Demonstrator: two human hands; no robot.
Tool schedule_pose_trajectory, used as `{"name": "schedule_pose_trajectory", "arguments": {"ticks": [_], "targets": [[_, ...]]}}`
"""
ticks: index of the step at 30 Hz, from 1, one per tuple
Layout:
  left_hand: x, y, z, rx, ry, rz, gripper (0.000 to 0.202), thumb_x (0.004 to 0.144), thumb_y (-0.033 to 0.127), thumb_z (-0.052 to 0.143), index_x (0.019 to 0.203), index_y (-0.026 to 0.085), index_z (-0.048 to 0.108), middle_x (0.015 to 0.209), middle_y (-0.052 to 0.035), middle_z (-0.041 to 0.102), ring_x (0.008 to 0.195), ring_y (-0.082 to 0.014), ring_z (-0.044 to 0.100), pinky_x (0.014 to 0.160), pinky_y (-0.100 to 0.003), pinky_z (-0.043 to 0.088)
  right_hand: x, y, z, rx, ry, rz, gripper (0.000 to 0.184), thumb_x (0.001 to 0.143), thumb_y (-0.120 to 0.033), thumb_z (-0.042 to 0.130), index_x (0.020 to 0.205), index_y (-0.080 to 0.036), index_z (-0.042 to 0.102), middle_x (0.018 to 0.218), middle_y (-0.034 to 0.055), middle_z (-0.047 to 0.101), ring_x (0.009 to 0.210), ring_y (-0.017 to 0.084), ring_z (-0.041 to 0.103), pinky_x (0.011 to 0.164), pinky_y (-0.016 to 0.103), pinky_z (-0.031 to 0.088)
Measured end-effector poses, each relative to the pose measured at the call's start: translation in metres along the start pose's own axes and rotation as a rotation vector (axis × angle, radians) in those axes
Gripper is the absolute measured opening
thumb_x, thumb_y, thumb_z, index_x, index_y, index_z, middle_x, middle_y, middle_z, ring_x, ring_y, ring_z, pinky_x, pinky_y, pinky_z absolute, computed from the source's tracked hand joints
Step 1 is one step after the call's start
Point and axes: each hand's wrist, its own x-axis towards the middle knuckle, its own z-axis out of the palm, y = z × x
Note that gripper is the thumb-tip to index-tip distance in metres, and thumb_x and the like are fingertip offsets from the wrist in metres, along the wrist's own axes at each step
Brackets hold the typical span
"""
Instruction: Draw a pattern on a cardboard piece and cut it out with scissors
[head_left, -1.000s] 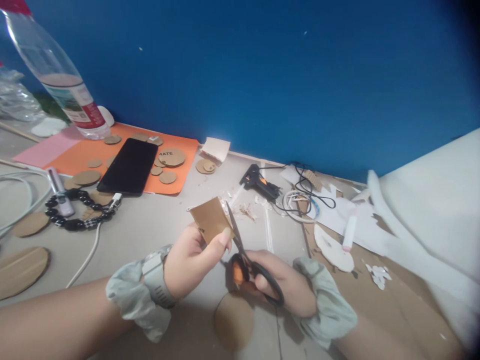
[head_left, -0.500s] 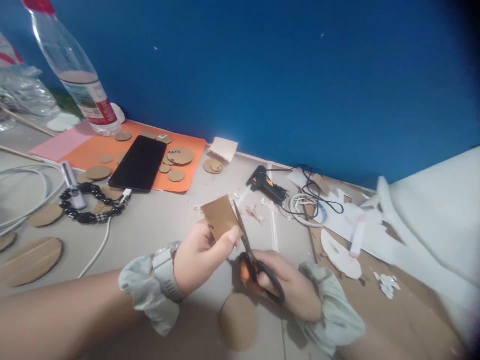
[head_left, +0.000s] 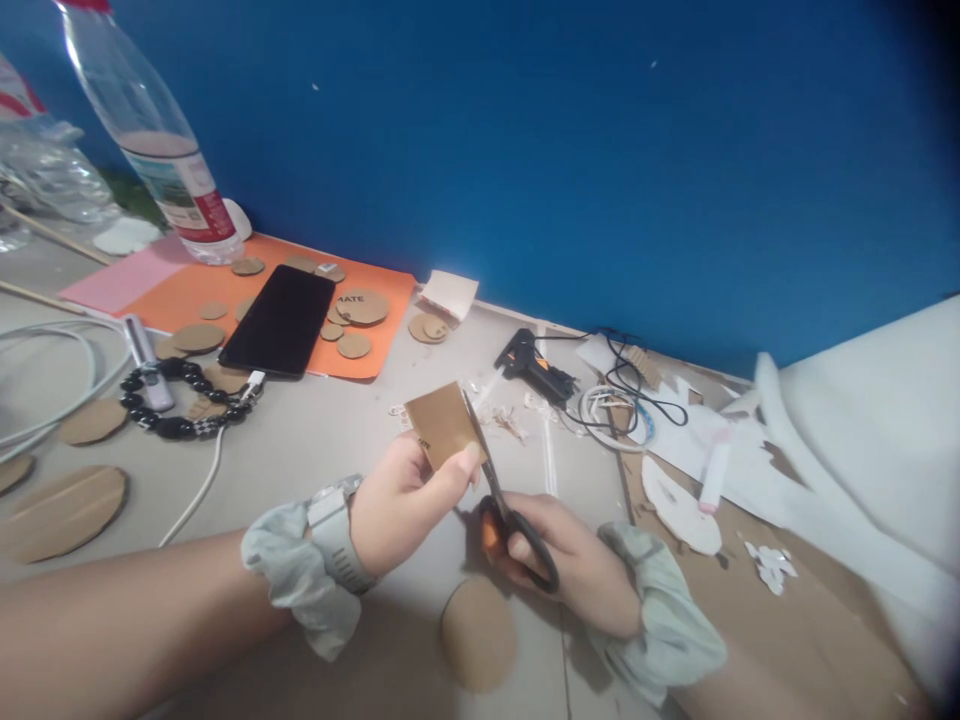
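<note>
My left hand (head_left: 409,500) pinches a brown piece of cardboard (head_left: 444,422) between thumb and fingers, tilted above the table. Printed letters show near its lower left edge. My right hand (head_left: 559,555) is wrapped round the black and orange handles of a pair of scissors (head_left: 496,490). The blades point up and away from me, along the right edge of the cardboard, and look nearly closed. Below my hands a round cardboard disc (head_left: 478,634) lies flat on the table.
A black glue gun (head_left: 536,368) with tangled cords lies beyond my hands. At left are a black phone (head_left: 281,322) on orange paper (head_left: 381,358), a bead bracelet (head_left: 172,430), several cardboard discs and a plastic bottle (head_left: 169,170). White paper scraps (head_left: 679,505) lie at right.
The scissor handles have drawn closer together, with the blades along the cardboard's right edge. The cardboard has shifted very slightly; both hands keep their hold.
</note>
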Motion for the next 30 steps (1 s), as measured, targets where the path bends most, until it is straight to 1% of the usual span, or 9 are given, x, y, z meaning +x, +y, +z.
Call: {"name": "schedule_pose_trajectory", "arguments": {"ticks": [6, 12, 15, 16, 18, 20, 22, 26, 30], "targets": [[0.0008, 0.001, -0.0013, 0.034, 0.022, 0.001, 0.03, 0.089, 0.032, 0.046, 0.064, 0.016, 0.052, 0.059, 0.0026, 0.048, 0.054, -0.0096, 0.043, 0.053, -0.02, 0.038, 0.0011, -0.0002, 0.0005, -0.037, 0.029, 0.005, 0.048, 0.082, -0.062, 0.052, 0.068, -0.016, 0.049, 0.052, -0.005, 0.044, 0.044, 0.007, 0.034, 0.04, 0.018, 0.026], [0.0013, -0.0015, -0.0008, -0.014, 0.01, -0.022, 0.03, 0.09, 0.032, 0.044, 0.064, 0.016, 0.05, 0.057, 0.0038, 0.044, 0.048, -0.0079, 0.038, 0.045, -0.019, 0.034, 0.0014, -0.0021, 0.0015, -0.057, 0.053, 0.028, 0.046, 0.083, -0.06, 0.053, 0.068, -0.016, 0.048, 0.051, -0.0054, 0.044, 0.042, 0.006, 0.033, 0.038, 0.018, 0.026], [0.0005, -0.0032, -0.0001, -0.04, 0.024, -0.042, 0.031, 0.09, 0.032, 0.046, 0.063, 0.017, 0.049, 0.056, 0.0043, 0.045, 0.048, -0.0079, 0.038, 0.047, -0.019, 0.035, 0.002, -0.0029, 0.0026, -0.059, 0.075, 0.029, 0.047, 0.082, -0.061, 0.053, 0.067, -0.016, 0.048, 0.049, -0.006, 0.043, 0.042, 0.006, 0.033, 0.039, 0.018, 0.026], [0.0003, -0.0034, 0.0001, -0.056, 0.037, -0.048, 0.031, 0.09, 0.033, 0.046, 0.063, 0.017, 0.05, 0.056, 0.0042, 0.046, 0.049, -0.0084, 0.04, 0.048, -0.019, 0.037, 0.0022, -0.003, 0.0029, -0.057, 0.078, 0.031, 0.048, 0.081, -0.062, 0.053, 0.067, -0.016, 0.049, 0.049, -0.0062, 0.042, 0.041, 0.006, 0.033, 0.038, 0.018, 0.026], [0.0001, -0.0028, 0.0004, -0.079, 0.078, -0.052, 0.031, 0.09, 0.036, 0.047, 0.067, 0.017, 0.054, 0.06, 0.0024, 0.053, 0.055, -0.011, 0.048, 0.056, -0.021, 0.043, 0.0026, -0.0029, 0.0033, -0.061, 0.067, 0.041, 0.048, 0.08, -0.062, 0.054, 0.068, -0.016, 0.05, 0.049, -0.0062, 0.043, 0.041, 0.006, 0.033, 0.038, 0.018, 0.027], [0.0005, -0.0012, 0.0005, -0.074, 0.132, -0.031, 0.031, 0.091, 0.039, 0.046, 0.074, 0.016, 0.059, 0.07, -0.0007, 0.062, 0.067, -0.0151, 0.056, 0.066, -0.025, 0.047, 0.0027, -0.0026, 0.0032, -0.067, 0.066, 0.049, 0.048, 0.08, -0.062, 0.054, 0.069, -0.016, 0.05, 0.05, -0.006, 0.043, 0.041, 0.006, 0.034, 0.039, 0.018, 0.027], [0.0015, 0.001, 0.0006, -0.045, 0.147, -0.013, 0.032, 0.092, 0.039, 0.044, 0.081, 0.015, 0.063, 0.078, -0.0027, 0.066, 0.075, -0.0175, 0.06, 0.074, -0.027, 0.048, 0.0024, -0.0024, 0.0028, -0.069, 0.058, 0.041, 0.05, 0.079, -0.064, 0.055, 0.069, -0.016, 0.051, 0.052, -0.0051, 0.044, 0.044, 0.007, 0.036, 0.04, 0.018, 0.029], [0.0026, 0.004, 0.0008, 0.002, 0.084, 0.018, 0.031, 0.094, 0.033, 0.041, 0.083, 0.014, 0.064, 0.077, -0.0026, 0.067, 0.077, -0.0176, 0.061, 0.076, -0.026, 0.047, 0.0013, -0.0034, 0.0024, -0.059, 0.011, -0.032, 0.057, 0.077, -0.071, 0.049, 0.071, -0.014, 0.051, 0.057, -0.0033, 0.045, 0.05, 0.009, 0.038, 0.047, 0.02, 0.034], [0.0013, 0.0037, 0.0011, 0.021, 0.033, 0.034, 0.03, 0.095, 0.031, 0.04, 0.081, 0.015, 0.062, 0.076, -0.0016, 0.066, 0.074, -0.0154, 0.059, 0.074, -0.025, 0.047, 0.0005, -0.0037, 0.0029, -0.069, 0.009, -0.059, 0.058, 0.079, -0.071, 0.046, 0.073, -0.014, 0.05, 0.059, -0.0028, 0.046, 0.051, 0.009, 0.038, 0.048, 0.021, 0.033]]}}
